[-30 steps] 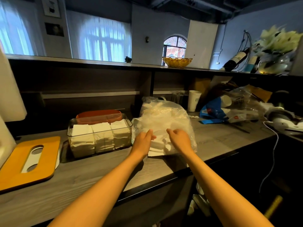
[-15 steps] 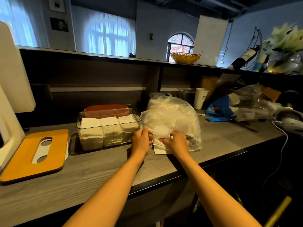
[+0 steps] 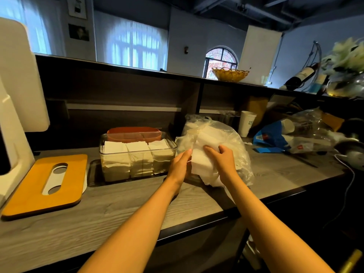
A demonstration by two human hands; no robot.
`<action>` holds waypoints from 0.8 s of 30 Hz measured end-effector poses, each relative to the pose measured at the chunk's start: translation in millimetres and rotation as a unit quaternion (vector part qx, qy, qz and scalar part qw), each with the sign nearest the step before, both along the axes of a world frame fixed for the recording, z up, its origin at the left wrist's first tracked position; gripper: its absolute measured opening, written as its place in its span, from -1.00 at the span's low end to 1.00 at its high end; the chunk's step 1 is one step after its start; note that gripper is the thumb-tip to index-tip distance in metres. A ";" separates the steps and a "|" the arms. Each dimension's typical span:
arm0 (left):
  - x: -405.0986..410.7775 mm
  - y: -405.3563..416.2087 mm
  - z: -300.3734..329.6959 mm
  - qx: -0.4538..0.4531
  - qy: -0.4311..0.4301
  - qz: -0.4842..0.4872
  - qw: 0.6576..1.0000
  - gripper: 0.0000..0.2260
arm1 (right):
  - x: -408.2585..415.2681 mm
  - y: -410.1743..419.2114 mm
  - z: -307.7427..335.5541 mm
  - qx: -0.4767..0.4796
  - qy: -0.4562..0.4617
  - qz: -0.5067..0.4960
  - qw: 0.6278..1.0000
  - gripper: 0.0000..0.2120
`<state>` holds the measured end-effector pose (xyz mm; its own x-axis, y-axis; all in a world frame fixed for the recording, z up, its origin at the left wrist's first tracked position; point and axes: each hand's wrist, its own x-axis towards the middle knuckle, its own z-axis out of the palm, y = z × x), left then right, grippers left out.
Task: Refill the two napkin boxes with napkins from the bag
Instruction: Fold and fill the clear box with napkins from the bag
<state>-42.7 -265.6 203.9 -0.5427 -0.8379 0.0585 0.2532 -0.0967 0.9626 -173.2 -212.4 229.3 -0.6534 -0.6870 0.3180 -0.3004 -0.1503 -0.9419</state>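
A clear plastic bag (image 3: 232, 138) of white napkins sits on the grey counter (image 3: 110, 209). At its mouth a stack of white napkins (image 3: 202, 164) is lifted between my hands. My left hand (image 3: 180, 165) presses its straight fingers against the stack's left side. My right hand (image 3: 222, 157) curls over the top of the stack from the right. Left of the bag stands a clear napkin box (image 3: 137, 158) holding three rows of napkins. An orange-lidded box (image 3: 134, 133) stands behind it, mostly hidden.
An orange wooden lid (image 3: 45, 184) with a slotted opening lies at the left, beside a white machine (image 3: 17, 107). A paper cup (image 3: 246, 123), a blue bag (image 3: 275, 136) and plastic clutter lie to the right. A white cable (image 3: 350, 174) hangs over the counter's right edge.
The hands went from the bag's front into its mouth, closed on a napkin stack and have raised it off the counter. The camera has moved closer.
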 end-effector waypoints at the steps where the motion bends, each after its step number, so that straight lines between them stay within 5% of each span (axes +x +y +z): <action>1: -0.8 -0.5 0.5 0.017 0.003 -0.010 1.000 -0.84 | 1.7 -3.7 0.8 -0.007 -0.012 0.009 1.000 -0.80; 11: -2.6 -6.9 -3.2 0.043 -0.017 -0.047 0.998 -0.78 | 17.9 -16.5 -17.1 -0.030 -0.009 0.006 0.999 -0.89; 16: -3.0 -10.5 -4.8 0.041 -0.025 -0.032 0.998 -0.74 | 17.7 -14.4 -17.7 0.014 0.007 -0.017 1.000 -0.68; 24: 1.5 -9.3 -3.2 0.077 -0.012 -0.047 0.996 -0.73 | 13.5 -8.6 -13.2 -0.116 -0.100 -0.024 0.988 -0.82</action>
<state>-41.2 -274.9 200.7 -0.6190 -0.7812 -0.0818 0.2121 -0.2665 0.9402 -159.6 -221.0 216.1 -0.7485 -0.5784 0.3244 -0.1237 -0.3588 -0.9252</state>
